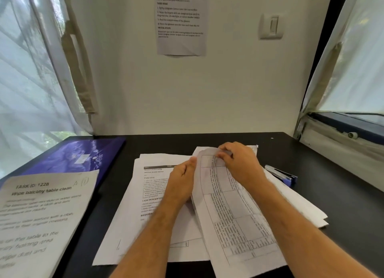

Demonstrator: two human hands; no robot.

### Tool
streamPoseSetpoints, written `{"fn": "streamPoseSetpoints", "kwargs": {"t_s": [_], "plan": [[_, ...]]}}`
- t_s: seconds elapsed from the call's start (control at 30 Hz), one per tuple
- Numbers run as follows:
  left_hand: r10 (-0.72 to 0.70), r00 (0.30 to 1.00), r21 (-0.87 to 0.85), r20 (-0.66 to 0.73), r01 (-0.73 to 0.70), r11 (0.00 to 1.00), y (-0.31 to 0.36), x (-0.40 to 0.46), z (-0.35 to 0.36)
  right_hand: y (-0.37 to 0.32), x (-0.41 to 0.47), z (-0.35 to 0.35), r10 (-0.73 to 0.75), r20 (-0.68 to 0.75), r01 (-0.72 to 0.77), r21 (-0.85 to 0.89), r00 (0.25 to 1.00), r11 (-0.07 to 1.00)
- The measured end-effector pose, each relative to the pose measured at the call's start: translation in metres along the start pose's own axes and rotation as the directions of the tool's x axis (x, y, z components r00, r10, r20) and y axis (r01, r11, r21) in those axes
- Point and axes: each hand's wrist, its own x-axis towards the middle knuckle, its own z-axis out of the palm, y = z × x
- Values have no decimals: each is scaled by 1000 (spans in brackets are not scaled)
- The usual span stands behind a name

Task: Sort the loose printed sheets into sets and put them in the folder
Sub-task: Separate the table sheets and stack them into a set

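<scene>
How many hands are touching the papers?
2. The left hand holds the table-printed sheet's left edge; the right hand pinches its top corner. The fingers underneath are hidden.

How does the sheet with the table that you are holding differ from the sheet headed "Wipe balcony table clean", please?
The table sheet is lifted and curved, gripped by both the right hand and left hand; the balcony sheet lies untouched, partly over the purple folder. One carries a ruled grid, the other plain paragraphs. Both are white printed paper.
</scene>
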Motion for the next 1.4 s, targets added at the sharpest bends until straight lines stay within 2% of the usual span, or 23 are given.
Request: {"fn": "streamPoseSetpoints", "kwargs": {"t_s": [0.07,0.13,0.23,0.3,0.43,0.53,0.6,0.67,0.7,0.77,0.83,0.93,1.07,1.13,1.27,1.4], "plan": [[-75,996,51,42,73,996,0,-6,3,11,-4,0,13,-13,-12,48,1000,999],[-120,985,179,121,97,979,-4,-8,7,22,-8,-2,47,-5,-46,97,999,994],[-103,972,369,210,19,929,-9,-9,11,41,-15,-7,101,-6,-100,105,995,989],[-64,968,434,241,-49,899,-11,-9,11,55,-21,-12,142,-48,-133,147,989,980],[-19,964,559,266,-138,818,-15,-4,11,71,-32,-17,175,-55,-158,238,983,959],[-16,971,638,237,-144,756,-17,3,15,69,-32,-13,162,-21,-151,252,987,956],[-37,979,542,199,-78,837,-10,7,19,67,-32,-10,170,16,-168,277,985,946],[-131,982,314,133,84,946,2,12,23,63,-33,-8,172,29,-172,307,985,936],[-191,976,194,109,167,967,6,16,26,62,-33,-8,174,26,-173,316,984,933],[-283,956,3,76,284,959,12,27,33,60,-33,-9,183,26,-181,333,983,925],[-326,944,-99,42,329,939,12,36,40,58,-33,-10,183,38,-185,325,982,927],[-261,964,-120,-53,253,960,0,42,47,58,-31,-10,175,61,-186,309,983,933],[-11,998,132,-61,19,991,-18,44,49,57,-27,-7,170,109,-194,272,979,942],[47,995,159,-87,-32,987,-17,43,48,55,-26,-5,150,94,-169,255,984,952],[15,985,34,-170,-10,999,-12,40,48,52,-24,-1,119,34,-123,242,992,962],[-9,982,-36,-191,3,999,-9,36,47,49,-24,1,94,-24,-85,253,995,964]]}}
